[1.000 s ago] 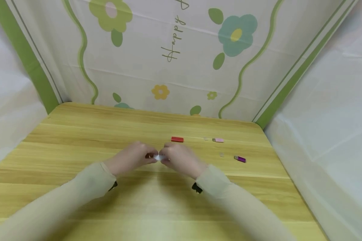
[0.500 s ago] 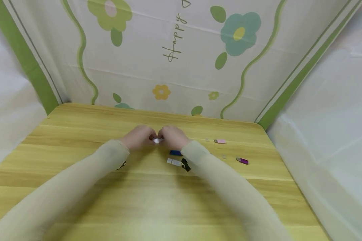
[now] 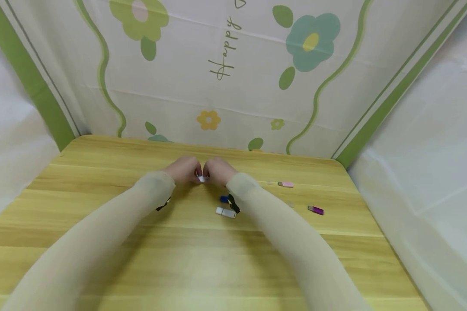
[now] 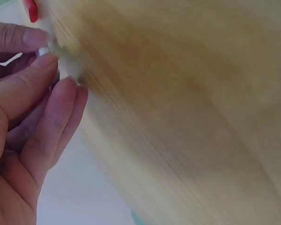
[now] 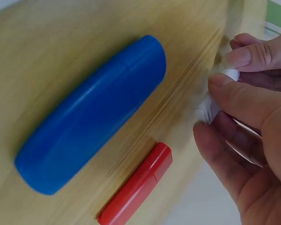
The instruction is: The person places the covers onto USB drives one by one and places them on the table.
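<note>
In the head view my left hand [image 3: 183,169] and right hand [image 3: 219,172] meet at the far middle of the wooden table. Between their fingertips is a small white object [image 3: 202,178], pinched from both sides. The right wrist view shows its white, partly translucent body [image 5: 206,110] under my thumb and fingers; the fingers cover most of it, and I cannot tell its kind. A blue USB stick [image 3: 224,199] lies below my right hand, partly behind the wrist strap. Nearer to me is a white USB stick [image 3: 225,212]. A red stick [image 5: 138,187] lies beyond the blue one.
To the right on the table [image 3: 202,259] lie a pink USB stick [image 3: 286,184] and a purple USB stick [image 3: 316,210], both with bare plugs. Small clear pieces [image 3: 269,182] lie near them. A flowered cloth [image 3: 171,77] hangs behind the table's far edge.
Both hands have moved away from me toward the far side with the white object between them. The blue and white USB sticks have come into view; the red one is now covered.
</note>
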`<state>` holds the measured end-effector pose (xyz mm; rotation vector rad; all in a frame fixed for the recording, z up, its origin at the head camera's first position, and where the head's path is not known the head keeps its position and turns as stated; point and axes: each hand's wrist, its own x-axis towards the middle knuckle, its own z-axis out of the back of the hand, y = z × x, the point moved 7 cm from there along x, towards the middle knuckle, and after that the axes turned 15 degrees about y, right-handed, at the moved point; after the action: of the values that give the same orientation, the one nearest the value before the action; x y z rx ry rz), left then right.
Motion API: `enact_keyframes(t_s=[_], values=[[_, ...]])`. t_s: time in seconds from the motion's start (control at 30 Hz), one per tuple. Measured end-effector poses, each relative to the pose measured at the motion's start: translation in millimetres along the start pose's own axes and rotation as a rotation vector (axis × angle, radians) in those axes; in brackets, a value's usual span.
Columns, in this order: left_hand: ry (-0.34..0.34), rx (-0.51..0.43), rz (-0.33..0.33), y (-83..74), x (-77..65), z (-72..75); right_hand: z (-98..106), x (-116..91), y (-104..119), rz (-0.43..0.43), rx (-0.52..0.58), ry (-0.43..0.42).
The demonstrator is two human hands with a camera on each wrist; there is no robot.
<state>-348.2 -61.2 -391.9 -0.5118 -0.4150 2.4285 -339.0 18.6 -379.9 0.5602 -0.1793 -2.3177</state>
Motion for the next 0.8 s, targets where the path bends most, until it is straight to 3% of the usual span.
enact_keyframes(t_s=[0.13,0.3,0.53,0.8], values=[[0.047,-0.015,0.017,-1.4,3.8,0.5,-1.7,4.6,-3.1,-0.016,-0.031,0.016],[0.064,-0.035,0.048,-0.4,7.6,1.3,-3.8,9.6,-8.0,-0.098,-0.052,0.006],[0.002,-0.016,0.036,-5.4,14.5,3.2,0.2,4.5,-6.1,-0.166,-0.067,-0.049],[-0.085,0.091,0.031,-12.7,6.3,4.2,-2.9,6.2,-3.2,-0.163,-0.13,-0.055]])
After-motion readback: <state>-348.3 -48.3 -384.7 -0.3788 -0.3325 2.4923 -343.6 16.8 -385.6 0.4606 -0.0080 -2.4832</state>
